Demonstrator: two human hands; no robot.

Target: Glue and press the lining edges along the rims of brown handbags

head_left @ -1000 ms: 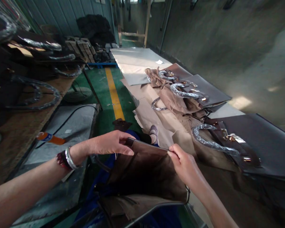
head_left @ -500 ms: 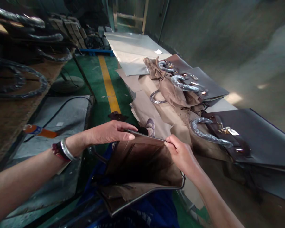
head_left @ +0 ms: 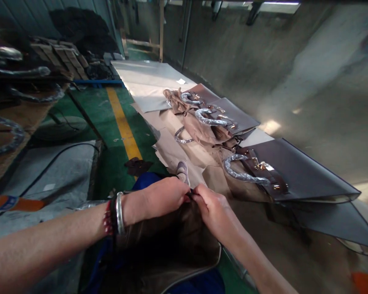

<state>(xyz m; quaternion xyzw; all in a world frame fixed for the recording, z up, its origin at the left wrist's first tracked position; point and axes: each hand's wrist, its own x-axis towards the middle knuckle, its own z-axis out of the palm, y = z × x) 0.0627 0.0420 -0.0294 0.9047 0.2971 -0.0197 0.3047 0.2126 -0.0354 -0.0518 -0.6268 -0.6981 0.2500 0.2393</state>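
Observation:
A brown bag rests open on my lap, its dark inside facing up. My left hand and my right hand meet at the middle of its far rim, fingers pinched together on that edge. A bracelet and a silver bangle sit on my left wrist. What lies between the fingertips beyond the rim is too dark to make out.
Several finished dark handbags with plastic-wrapped handles lie on brown paper along the right. A green floor with a yellow line runs ahead. A wooden bench with more handles stands left. An orange tube lies on grey sheeting.
Both hands have slid along the bag's far rim toward each other and now touch at its middle, closing the opening. The view has shifted to the right.

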